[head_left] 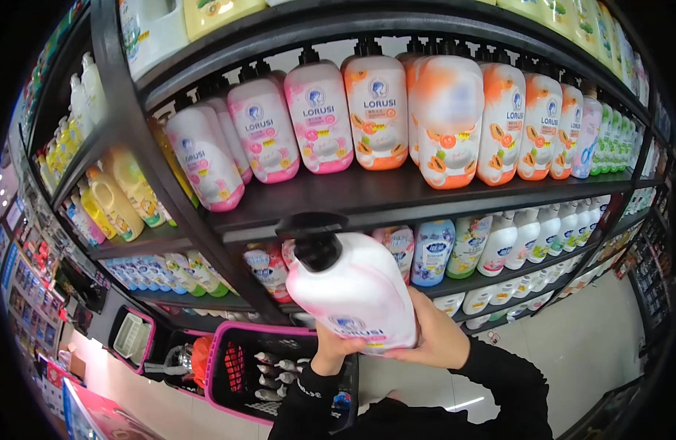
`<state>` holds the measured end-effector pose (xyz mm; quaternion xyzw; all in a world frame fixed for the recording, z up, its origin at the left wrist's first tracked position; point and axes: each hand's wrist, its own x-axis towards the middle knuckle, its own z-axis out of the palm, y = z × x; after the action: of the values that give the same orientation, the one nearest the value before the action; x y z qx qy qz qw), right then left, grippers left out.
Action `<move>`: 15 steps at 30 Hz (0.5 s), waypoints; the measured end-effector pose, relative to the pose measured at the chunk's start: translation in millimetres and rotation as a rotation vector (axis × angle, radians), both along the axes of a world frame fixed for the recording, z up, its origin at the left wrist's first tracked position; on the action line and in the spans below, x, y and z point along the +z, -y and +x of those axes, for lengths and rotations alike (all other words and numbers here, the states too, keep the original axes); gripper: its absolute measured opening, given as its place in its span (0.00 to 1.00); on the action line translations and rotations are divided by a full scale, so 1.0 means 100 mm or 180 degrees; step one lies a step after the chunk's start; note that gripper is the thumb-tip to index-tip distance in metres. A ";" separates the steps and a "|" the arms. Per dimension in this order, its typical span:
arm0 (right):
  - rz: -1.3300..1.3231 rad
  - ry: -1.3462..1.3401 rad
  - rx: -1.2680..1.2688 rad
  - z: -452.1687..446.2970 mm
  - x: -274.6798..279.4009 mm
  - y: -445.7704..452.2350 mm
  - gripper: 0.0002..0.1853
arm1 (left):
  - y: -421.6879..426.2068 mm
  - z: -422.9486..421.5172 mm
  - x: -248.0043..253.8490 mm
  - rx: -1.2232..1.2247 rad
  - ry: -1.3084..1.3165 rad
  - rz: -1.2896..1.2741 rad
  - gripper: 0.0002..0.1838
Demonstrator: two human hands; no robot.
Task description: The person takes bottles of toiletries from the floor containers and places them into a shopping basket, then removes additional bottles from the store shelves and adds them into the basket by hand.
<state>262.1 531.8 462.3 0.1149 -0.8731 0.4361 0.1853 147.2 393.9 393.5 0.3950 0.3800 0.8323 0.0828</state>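
Note:
A large white and pink pump bottle [360, 286] with a black pump top is held tilted in front of the shelves, its pump toward the upper left. My left hand [334, 348] grips its lower left side, and my right hand [435, 334] is wrapped round its lower right side. Above it, pink-based pump bottles [320, 117] and orange-based pump bottles [452, 158] stand upright in a row on the black shelf [294, 198]. The pump top overlaps that shelf's front edge in view; whether it touches cannot be told.
A pink-rimmed black basket [215, 352] holding several small bottles stands at the lower left, beside another basket [118, 323] with a pale tray. The lower shelf carries blue bottles [432, 253] and white bottles [499, 243]. Yellow bottles [114, 205] stand at the left.

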 end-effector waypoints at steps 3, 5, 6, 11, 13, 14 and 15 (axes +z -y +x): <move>-0.0050 0.0272 0.0145 0.31 -0.13 0.05 0.43 | 0.17 0.29 -0.18 -0.0251 0.0117 -0.0161 0.47; 0.0075 0.0295 0.0137 0.53 -0.13 0.11 0.44 | 0.27 0.50 -0.29 -0.0436 0.0177 -0.0365 0.48; 0.0073 0.0326 0.0143 0.65 -0.08 0.16 0.44 | 0.30 0.61 -0.32 -0.0432 0.0208 -0.0365 0.48; -0.0408 0.0273 0.0056 1.23 0.01 0.38 0.49 | 0.50 1.21 -0.40 -0.0603 0.0048 -0.0651 0.47; -0.0401 0.0041 -0.0044 1.45 0.08 0.50 0.50 | 0.61 1.42 -0.45 -0.0627 -0.0022 -0.0722 0.47; -0.0416 0.0084 -0.0064 1.56 0.11 0.57 0.50 | 0.67 1.52 -0.49 -0.0634 -0.0085 -0.0869 0.47; -0.0397 0.0139 -0.0140 1.67 0.12 0.64 0.50 | 0.74 1.63 -0.53 -0.0630 -0.0139 -0.1018 0.46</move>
<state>429.4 468.3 474.4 0.0744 -0.8504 0.4879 0.1825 310.6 319.5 340.1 0.4301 0.4684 0.7404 0.2177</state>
